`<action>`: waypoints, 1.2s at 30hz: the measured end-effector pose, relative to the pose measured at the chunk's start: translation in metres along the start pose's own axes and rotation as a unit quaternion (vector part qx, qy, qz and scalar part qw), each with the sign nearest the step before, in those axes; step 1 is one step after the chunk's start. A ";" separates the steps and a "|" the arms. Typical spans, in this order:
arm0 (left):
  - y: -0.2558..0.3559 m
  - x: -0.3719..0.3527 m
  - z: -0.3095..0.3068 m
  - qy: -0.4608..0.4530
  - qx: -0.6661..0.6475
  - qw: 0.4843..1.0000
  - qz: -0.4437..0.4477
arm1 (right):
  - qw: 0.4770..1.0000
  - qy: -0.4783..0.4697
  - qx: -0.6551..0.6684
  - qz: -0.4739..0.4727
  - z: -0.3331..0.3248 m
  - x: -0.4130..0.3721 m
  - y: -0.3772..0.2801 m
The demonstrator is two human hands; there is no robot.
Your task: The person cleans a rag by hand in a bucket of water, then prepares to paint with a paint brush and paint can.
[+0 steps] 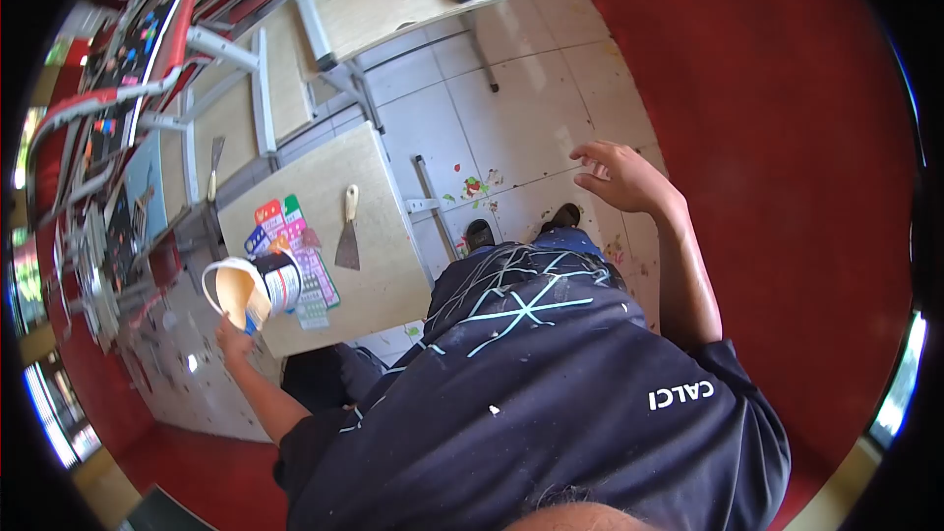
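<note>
A white paint bucket (283, 280) with a dark printed label and cream-coloured paint inside appears tilted at the desk's left edge. My left hand (234, 340) is closed at its rim, beside a small blue patch. On the wooden desk (379, 280) lies a putty knife (349, 226) with a pale handle and broad metal blade. Colourful printed sheets (313, 270) are spread beside the bucket and partly covered by it. Well away from the desk, my right hand (624, 179) hangs over the tiled floor, fingers loosely apart and holding nothing.
Desks with upturned chairs (221, 47) on top crowd the upper left. Another scraper (214, 167) lies on a desk behind. Coloured scraps (474, 187) litter the tiled floor (521, 88) by my shoes (480, 233). A red wall (777, 138) rises at the right.
</note>
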State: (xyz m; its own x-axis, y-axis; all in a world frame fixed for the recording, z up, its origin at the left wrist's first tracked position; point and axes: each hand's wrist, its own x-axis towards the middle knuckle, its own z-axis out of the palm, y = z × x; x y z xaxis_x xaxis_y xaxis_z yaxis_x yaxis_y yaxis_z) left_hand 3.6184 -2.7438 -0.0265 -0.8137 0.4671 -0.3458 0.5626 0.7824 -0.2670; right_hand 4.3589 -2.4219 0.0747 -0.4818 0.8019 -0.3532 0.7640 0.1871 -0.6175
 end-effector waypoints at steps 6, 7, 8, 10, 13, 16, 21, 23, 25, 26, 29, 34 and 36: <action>0.025 -0.011 0.029 -0.016 -0.008 0.999 -0.037 | 0.999 0.026 0.014 0.030 0.013 -0.023 -0.006; 0.028 -0.016 0.025 0.005 -0.009 0.999 -0.042 | 0.999 0.031 0.013 0.035 0.018 -0.025 -0.003; 0.015 -0.007 0.032 0.009 -0.011 1.000 0.004 | 0.999 0.029 0.010 0.043 0.021 -0.028 -0.003; -0.017 0.032 0.060 0.019 -0.018 0.995 0.099 | 0.998 0.024 0.010 0.050 0.026 -0.034 -0.002; -0.004 -0.008 0.024 0.027 -0.062 0.993 0.102 | 0.998 0.014 0.014 0.056 0.030 -0.038 -0.003; -0.045 0.004 0.024 0.034 -0.150 0.982 0.114 | 0.997 0.003 0.013 0.071 0.032 -0.037 -0.014; -0.037 -0.044 -0.085 -0.006 -0.261 0.951 0.168 | 0.999 -0.016 0.031 0.039 0.039 -0.021 -0.040; 0.038 -0.104 -0.148 0.036 -0.354 0.902 0.244 | 0.999 -0.019 0.041 -0.030 0.053 -0.006 -0.053; 0.134 -0.158 -0.190 0.033 -0.425 0.846 0.320 | 0.987 -0.037 0.093 -0.128 0.072 0.014 -0.074; 0.174 -0.168 -0.187 0.034 -0.472 0.788 0.394 | 0.979 -0.052 0.120 -0.158 0.072 0.019 -0.098; 0.295 -0.225 -0.172 -0.062 -0.502 0.770 0.388 | 0.924 -0.042 0.300 -0.235 0.107 0.046 -0.143; 0.360 -0.275 -0.140 -0.009 -0.338 0.788 0.515 | 0.771 0.009 0.621 -0.139 0.131 0.069 -0.155; 0.342 -0.232 -0.111 -0.136 -0.429 0.720 0.528 | 0.766 0.009 0.627 -0.143 0.127 0.066 -0.134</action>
State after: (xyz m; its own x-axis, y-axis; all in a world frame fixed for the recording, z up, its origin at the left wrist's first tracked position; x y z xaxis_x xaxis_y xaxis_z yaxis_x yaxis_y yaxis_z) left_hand 3.9834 -2.5392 0.0626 0.1259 0.9818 -0.1425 0.4548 0.0706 0.8878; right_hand 4.1698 -2.4663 0.0448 -0.5386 0.8392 -0.0753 -0.3891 -0.3270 -0.8612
